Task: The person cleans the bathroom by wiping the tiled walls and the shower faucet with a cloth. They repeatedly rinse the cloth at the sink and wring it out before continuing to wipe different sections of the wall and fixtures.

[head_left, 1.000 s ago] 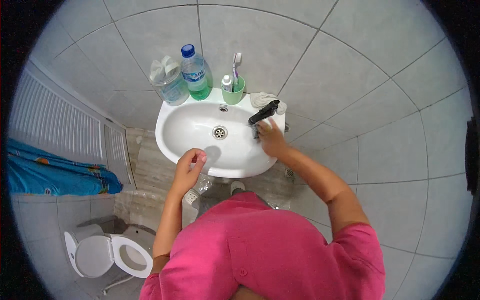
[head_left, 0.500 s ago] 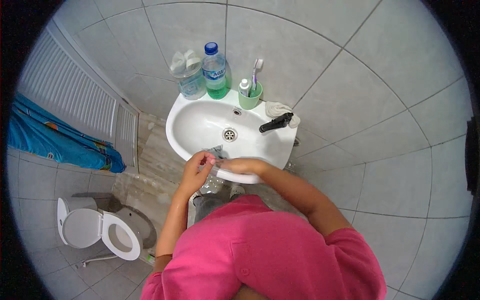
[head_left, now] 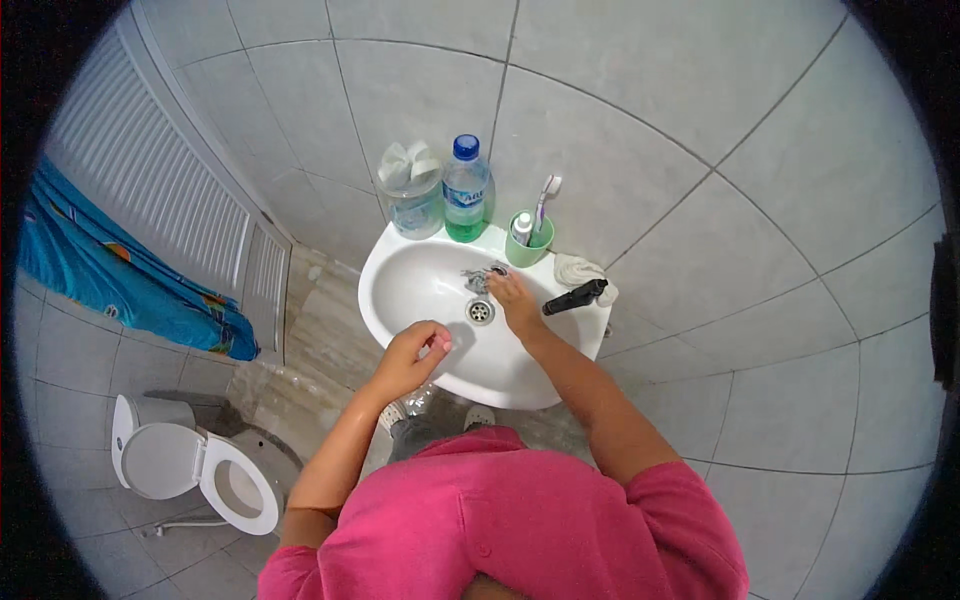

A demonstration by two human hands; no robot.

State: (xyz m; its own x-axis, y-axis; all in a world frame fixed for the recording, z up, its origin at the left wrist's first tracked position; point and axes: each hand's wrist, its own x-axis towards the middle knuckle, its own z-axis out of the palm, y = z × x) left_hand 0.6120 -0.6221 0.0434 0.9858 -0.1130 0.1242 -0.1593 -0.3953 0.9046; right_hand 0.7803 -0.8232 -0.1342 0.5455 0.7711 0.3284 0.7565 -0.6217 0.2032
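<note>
A white washbasin (head_left: 385, 310) is mounted on the wall in front of me. My right hand (head_left: 513, 303) reaches over its drain to the inner back wall, its fingers on a small crumpled grey cloth (head_left: 476, 281) near the overflow hole. Above the basin's near left rim, my left hand (head_left: 412, 355) is loosely curled, and I see nothing in it. A black faucet (head_left: 574, 297) stands to the right of my right hand.
On the back ledge stand a clear plastic tub (head_left: 415, 212), a blue-capped bottle (head_left: 464, 195) of green liquid, and a green cup (head_left: 528, 246) with toothbrush and tube. A pale cloth (head_left: 575, 270) lies behind the faucet. A toilet (head_left: 245, 490) stands left, below a blue towel (head_left: 120, 270).
My right hand has moved from the near rim to the back wall of the basin, the grey cloth going with it. The left hand has parted from the right.
</note>
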